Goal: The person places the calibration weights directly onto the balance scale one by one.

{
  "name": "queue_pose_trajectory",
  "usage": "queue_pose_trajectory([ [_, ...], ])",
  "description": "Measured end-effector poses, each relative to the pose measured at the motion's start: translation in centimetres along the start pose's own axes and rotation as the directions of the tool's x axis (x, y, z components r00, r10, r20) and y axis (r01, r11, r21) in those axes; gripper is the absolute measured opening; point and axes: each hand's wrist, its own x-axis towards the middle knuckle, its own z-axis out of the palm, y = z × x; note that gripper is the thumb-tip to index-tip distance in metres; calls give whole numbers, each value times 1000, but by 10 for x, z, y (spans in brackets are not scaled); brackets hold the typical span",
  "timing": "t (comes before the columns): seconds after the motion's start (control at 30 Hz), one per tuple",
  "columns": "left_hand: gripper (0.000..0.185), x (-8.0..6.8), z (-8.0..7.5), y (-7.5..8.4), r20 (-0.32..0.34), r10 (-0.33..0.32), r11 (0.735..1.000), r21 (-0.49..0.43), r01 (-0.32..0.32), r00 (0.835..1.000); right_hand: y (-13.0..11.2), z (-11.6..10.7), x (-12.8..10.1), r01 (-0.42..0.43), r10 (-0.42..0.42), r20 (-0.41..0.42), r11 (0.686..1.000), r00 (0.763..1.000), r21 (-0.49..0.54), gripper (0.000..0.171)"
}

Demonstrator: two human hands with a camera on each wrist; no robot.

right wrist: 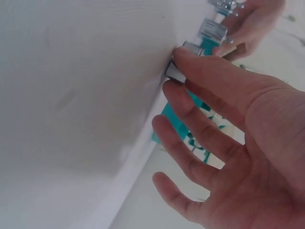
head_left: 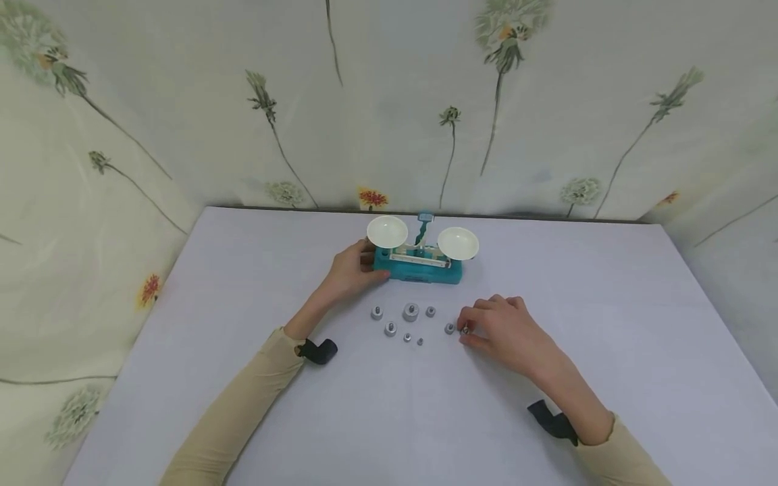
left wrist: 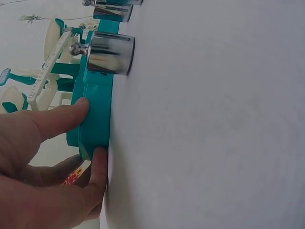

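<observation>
A teal balance scale (head_left: 425, 272) with two white pans stands at the back middle of the table. My left hand (head_left: 351, 273) grips the left end of its base; in the left wrist view the thumb lies on one face of the teal base (left wrist: 97, 105) and the fingers go round its end. To the right and nearer, my right hand (head_left: 504, 334) pinches a small metal weight (right wrist: 176, 74) between thumb and index finger, low at the tabletop, with the other fingers spread. Just left of those fingertips stands another knobbed weight (head_left: 450, 329).
Several silver weights of different sizes stand in front of the scale, the largest weight (head_left: 410, 312) among them. A white cloth covers the table (head_left: 340, 432). Behind its far edge hangs a flower-printed curtain (head_left: 389, 135). Black straps circle both wrists.
</observation>
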Motion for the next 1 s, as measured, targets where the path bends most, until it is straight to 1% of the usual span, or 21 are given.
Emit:
queue_pose_trajectory([
  [0.3, 67, -2, -2, 4, 3, -17, 1000, 8, 17, 1000, -1, -5, 0, -12, 12, 1, 1000, 1000, 6, 17],
  [0.5, 66, 0, 1, 5, 15, 4, 1000, -2, -4, 1000, -2, -9, -2, -33, 33, 7, 999, 999, 7, 17],
  [0.6, 66, 1, 2, 5, 20, 3, 1000, -6, -2, 1000, -2, -11, -3, -37, 37, 4, 999, 999, 9, 16],
  [0.7, 66, 1, 3, 5, 21, -4, 1000, -9, 4, 1000, -2, -13, -3, -35, 35, -5, 999, 999, 5, 16],
  [0.83, 65, 0, 3, 4, 12, 4, 1000, -5, -3, 1000, -2, -17, 0, -30, 30, -24, 1000, 999, -1, 16],
  [1.0, 66, -2, 1, 2, -7, 5, 1000, -2, -5, 1000, -3, -25, 4, -3, 2, -61, 1000, 998, -6, 16],
])
